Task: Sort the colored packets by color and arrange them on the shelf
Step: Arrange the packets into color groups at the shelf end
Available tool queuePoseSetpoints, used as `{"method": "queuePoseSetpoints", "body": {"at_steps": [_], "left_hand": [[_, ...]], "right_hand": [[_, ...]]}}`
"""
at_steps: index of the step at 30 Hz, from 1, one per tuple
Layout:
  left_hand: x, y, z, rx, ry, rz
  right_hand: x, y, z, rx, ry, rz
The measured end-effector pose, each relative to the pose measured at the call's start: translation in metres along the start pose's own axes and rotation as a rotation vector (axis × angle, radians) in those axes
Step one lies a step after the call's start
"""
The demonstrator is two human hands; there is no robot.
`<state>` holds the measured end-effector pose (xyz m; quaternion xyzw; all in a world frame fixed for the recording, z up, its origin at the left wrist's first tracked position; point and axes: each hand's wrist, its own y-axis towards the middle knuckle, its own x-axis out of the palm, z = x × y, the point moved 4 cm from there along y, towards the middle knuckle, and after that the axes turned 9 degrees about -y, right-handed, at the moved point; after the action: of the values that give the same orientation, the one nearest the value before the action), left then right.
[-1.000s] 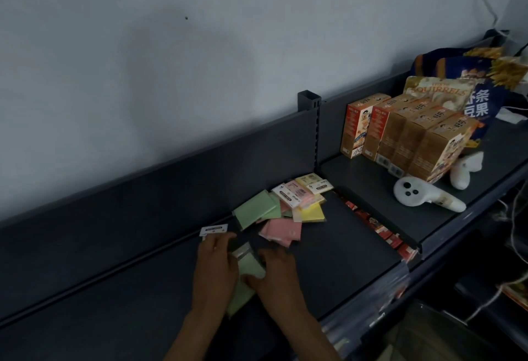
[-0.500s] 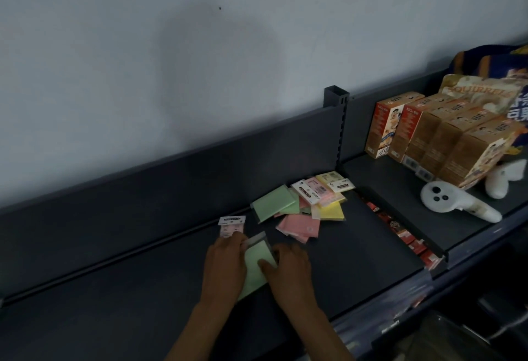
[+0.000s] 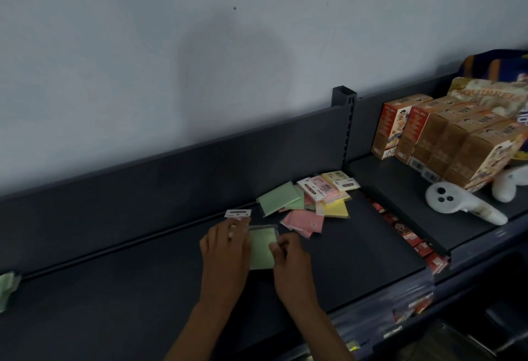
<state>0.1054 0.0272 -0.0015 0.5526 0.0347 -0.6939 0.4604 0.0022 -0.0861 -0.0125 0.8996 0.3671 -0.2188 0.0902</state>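
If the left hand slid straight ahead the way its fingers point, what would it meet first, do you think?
Probably the white-labelled packet lying just beyond the left hand, whose fingertips may already overlap it; beyond that stands the shelf's dark back panel.

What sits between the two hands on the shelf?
A green packet lies flat between the left hand and right hand, both touching its edges, in the head view.
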Motion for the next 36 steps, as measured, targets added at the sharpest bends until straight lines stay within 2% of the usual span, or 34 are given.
{"method": "queuePoseSetpoints", "body": {"at_steps": [11, 16, 28, 36], "left_hand": [[-0.031, -0.033, -0.038, -0.285, -0.006, 0.074], [-0.051, -0.041, -0.057, -0.323, 0.006, 0.069], [-0.124, -0.085, -0.127, -0.446, 0.076, 0.169], [-0.158, -0.107, -0.183, -0.461, 0.056, 0.179]], "right_hand": [[0.023, -0.018, -0.014, -0.02, 0.149, 0.01], [0.049, -0.025, -0.028, -0.057, 0.208, 0.026], [0.143, -0.058, -0.078, -0.113, 0.247, -0.152], [0.198, -0.084, -0.109, -0.138, 0.207, -0.126]]}}
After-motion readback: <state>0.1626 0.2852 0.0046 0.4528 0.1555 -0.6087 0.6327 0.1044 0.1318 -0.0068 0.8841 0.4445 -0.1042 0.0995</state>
